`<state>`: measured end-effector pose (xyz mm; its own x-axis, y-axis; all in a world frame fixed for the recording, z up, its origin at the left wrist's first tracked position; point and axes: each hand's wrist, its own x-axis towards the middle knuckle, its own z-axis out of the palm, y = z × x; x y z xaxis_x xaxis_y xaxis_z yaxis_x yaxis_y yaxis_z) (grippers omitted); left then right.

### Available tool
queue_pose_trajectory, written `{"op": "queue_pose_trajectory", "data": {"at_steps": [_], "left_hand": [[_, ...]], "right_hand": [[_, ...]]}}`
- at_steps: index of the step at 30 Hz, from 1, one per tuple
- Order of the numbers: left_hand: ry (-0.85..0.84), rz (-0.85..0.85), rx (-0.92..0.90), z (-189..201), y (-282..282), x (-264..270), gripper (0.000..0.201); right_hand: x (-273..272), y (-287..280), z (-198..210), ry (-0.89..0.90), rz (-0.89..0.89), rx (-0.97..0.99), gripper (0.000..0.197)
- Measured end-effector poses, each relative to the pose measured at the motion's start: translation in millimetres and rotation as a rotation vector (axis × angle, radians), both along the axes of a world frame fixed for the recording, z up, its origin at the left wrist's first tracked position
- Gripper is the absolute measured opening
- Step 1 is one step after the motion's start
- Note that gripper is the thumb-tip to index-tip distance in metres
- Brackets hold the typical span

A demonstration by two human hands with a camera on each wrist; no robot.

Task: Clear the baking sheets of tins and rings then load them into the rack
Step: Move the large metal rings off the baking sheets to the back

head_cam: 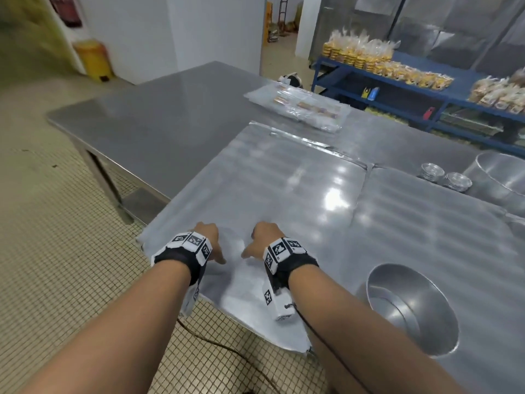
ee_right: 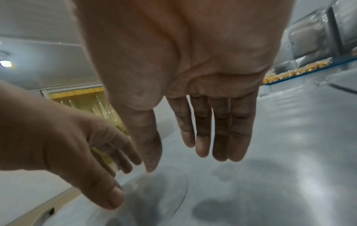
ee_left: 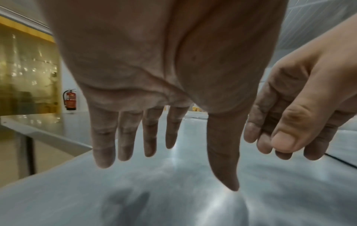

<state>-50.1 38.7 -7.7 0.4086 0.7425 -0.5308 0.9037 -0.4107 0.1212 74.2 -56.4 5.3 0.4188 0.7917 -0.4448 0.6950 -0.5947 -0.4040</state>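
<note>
Both hands over near corner of sheet (head_cam: 284, 177), side by side, holding nothing. L hand (head_cam: 208, 237) w/ fingers straight, slightly spread, pointing down at sheet; R hand (head_cam: 264, 237) same, fingers close together. From head view can't tell if fingertips touch metal: knuckles hide them. L wrist view shows L hand (ee_left: 154, 76) fingers (ee_left: 104, 145) hanging just above sheet (ee_left: 173, 198), shadow beneath, plus R hand (ee_left: 289, 114) at right, fingers loosely curled, thumb in front. R wrist view shows R hand (ee_right: 183, 68) palm open over sheet (ee_right: 270, 168), L hand (ee_right: 77, 152) at left near edge; faint ring mark on metal below, seen only here.

Sheet lies on steel table (head_cam: 159, 118), near corner jutting past table edge over tiled floor (head_cam: 56, 251). Second sheet (head_cam: 440, 237) abuts on right, w/ round tin (head_cam: 412, 308) on it. Two small tin stacks (head_cam: 443, 176) and a big bowl (head_cam: 500, 177) farther right, head view only. Bagged goods (head_cam: 298, 106) at far table end; blue shelf (head_cam: 397, 81) of packed bread behind. Fire extinguisher (ee_left: 70, 99) on wall, L wrist view only.
</note>
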Motion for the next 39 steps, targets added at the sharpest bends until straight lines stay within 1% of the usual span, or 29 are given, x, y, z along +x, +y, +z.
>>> {"op": "queue_pose_trajectory", "data": {"at_steps": [2, 4, 9, 12, 13, 15, 17, 20, 23, 24, 26, 28, 29, 31, 32, 34, 37, 39], "left_hand": [[0.033, 0.057, 0.023, -9, 5, -7, 0.094], [0.055, 0.094, 0.028, -16, 9, -11, 0.105], [0.083, 0.173, 0.027, -28, 18, -9, 0.123], [0.076, 0.238, 0.004, -27, 24, -10, 0.129], [0.073, 0.247, -0.006, -27, 26, -10, 0.13], [0.058, 0.273, -0.038, -28, 29, -12, 0.124], [0.049, 0.291, -0.063, -31, 34, -13, 0.121], [0.007, 0.311, -0.058, -44, 42, -15, 0.127], [-0.015, 0.33, 0.016, -41, 35, -14, 0.132], [-0.048, 0.344, 0.04, -37, 30, -15, 0.13], [-0.165, 0.418, 0.033, -27, 21, -12, 0.122], [-0.301, 0.441, 0.026, -19, 19, -13, 0.113], [-0.363, 0.418, 0.04, -18, 22, -13, 0.106], [-0.5, 0.368, 0.08, -17, 26, -13, 0.085], [-0.565, 0.348, 0.103, -17, 28, -12, 0.075], [-0.671, 0.308, 0.145, -14, 28, -6, 0.063], [-0.775, 0.255, 0.18, -1, 22, 10, 0.057], [-0.816, 0.224, 0.182, 11, 16, 24, 0.057]], "right_hand": [[-8, 11, -9, -0.006, -0.009, -0.017, 0.034], [-16, 20, -18, -0.018, -0.029, -0.041, 0.039], [-22, 35, -36, -0.061, -0.017, -0.11, 0.063], [-19, 37, -45, -0.057, -0.017, -0.107, 0.086], [-18, 37, -46, -0.037, -0.028, -0.103, 0.086], [-14, 40, -47, 0.001, -0.058, -0.109, 0.076], [-12, 44, -47, 0.04, -0.086, -0.138, 0.076], [-10, 46, -45, 0.089, -0.111, -0.164, 0.075], [-6, 47, -53, 0.136, -0.165, -0.125, 0.076], [-5, 47, -59, 0.16, -0.197, -0.093, 0.078], [-3, 45, -63, 0.192, -0.294, -0.011, 0.083], [-1, 39, -58, 0.227, -0.384, 0.114, 0.073], [1, 37, -56, 0.247, -0.415, 0.175, 0.066], [8, 30, -51, 0.257, -0.447, 0.278, 0.054], [11, 27, -48, 0.249, -0.458, 0.327, 0.051], [19, 20, -37, 0.246, -0.482, 0.4, 0.049], [37, 7, -19, 0.245, -0.51, 0.508, 0.049], [49, -7, -2, 0.207, -0.512, 0.572, 0.051]]}}
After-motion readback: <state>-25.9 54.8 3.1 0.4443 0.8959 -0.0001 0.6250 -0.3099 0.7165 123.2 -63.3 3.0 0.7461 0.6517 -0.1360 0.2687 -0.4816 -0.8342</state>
